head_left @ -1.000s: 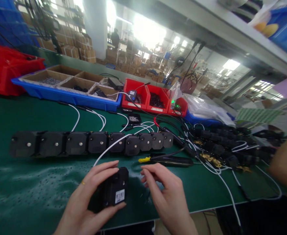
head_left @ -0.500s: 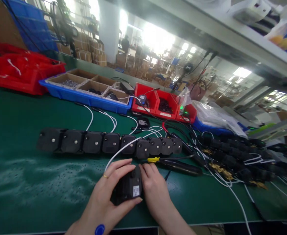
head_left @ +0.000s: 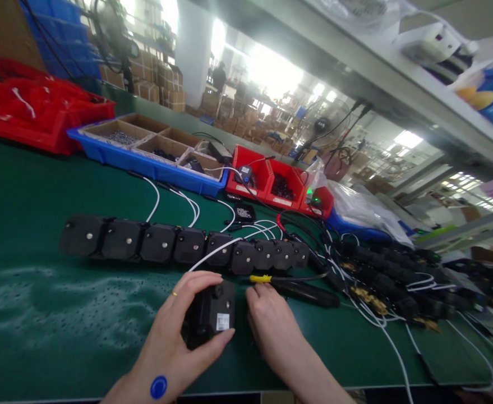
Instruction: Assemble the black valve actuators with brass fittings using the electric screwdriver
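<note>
My left hand (head_left: 174,331) grips a black box-shaped module (head_left: 211,314) with a small white label, thumb below it and fingers over its top. A white cable (head_left: 216,251) runs from it toward the back. Just right of the module, my right hand (head_left: 267,325) rests on the green mat with fingers curled down, fingertips near a black tool with a yellow tip (head_left: 296,289). Behind my hands lies a row of several matching black modules (head_left: 179,247), side by side.
A blue tray with cardboard compartments (head_left: 145,148) and red bins (head_left: 271,179) stand at the back. A large red bin (head_left: 36,115) is at the far left. A tangle of black parts and white cables (head_left: 397,275) covers the right. A plastic bag (head_left: 364,205) lies behind it.
My right hand has drawn slightly away from the module and now sits beside it. My left hand keeps its grip. The view has shifted a little.
</note>
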Tool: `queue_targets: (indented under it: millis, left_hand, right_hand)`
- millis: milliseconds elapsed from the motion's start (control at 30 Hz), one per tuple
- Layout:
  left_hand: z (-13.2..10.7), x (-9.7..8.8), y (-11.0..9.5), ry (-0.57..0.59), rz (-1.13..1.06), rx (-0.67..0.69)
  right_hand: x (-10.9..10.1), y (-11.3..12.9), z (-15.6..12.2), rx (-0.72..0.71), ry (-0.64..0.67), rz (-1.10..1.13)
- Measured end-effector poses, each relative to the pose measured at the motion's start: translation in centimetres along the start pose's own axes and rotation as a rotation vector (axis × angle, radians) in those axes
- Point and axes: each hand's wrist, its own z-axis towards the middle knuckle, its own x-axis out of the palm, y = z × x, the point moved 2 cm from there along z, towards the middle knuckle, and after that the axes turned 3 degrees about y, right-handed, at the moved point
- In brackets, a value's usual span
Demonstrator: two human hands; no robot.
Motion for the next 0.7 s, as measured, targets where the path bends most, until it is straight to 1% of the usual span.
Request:
queue_targets:
  millis: [100, 200, 300, 400, 500, 567, 600, 700]
  left_hand:
    - [-0.2, 0.0, -0.3, -0.077, -0.067, -0.067]
    - [-0.4, 0.4, -0.4, -0.120, -0.113, -0.105]
    - [-0.5, 0.6, -0.2, -0.117, -0.128, -0.111]
    - [-0.6, 0.3, 0.4, -0.120, -0.138, -0.104]
    - [-0.6, -0.3, 1.0, -0.059, -0.116, -0.047]
    - [-0.5, -0.7, 1.2, -0.025, -0.103, -0.004]
    - [-0.5, -0.8, 1.3, -0.029, -0.107, 0.007]
    - [-0.4, -0.9, 1.2, -0.052, -0.153, -0.008]
  right_hand:
    - [-1.2, 0.1, -0.1, 0.015, -0.049, 0.200]
    - [-2.6, 0.7, -0.4, 0.006, -0.144, 0.450]
    - [-3.6, 1.8, -0.6, -0.008, -0.246, 0.641]
    - [-3.8, 3.1, -0.3, -0.028, -0.330, 0.870]
    - [-3.5, 4.2, 0.2, -0.023, -0.370, 1.085]
    - [-3.5, 4.9, 0.6, -0.039, -0.371, 1.086]
    - [-3.6, 5.2, 0.7, -0.070, -0.375, 1.052]
    - [-4.2, 6.0, 1.1, -0.213, -0.396, 0.906]
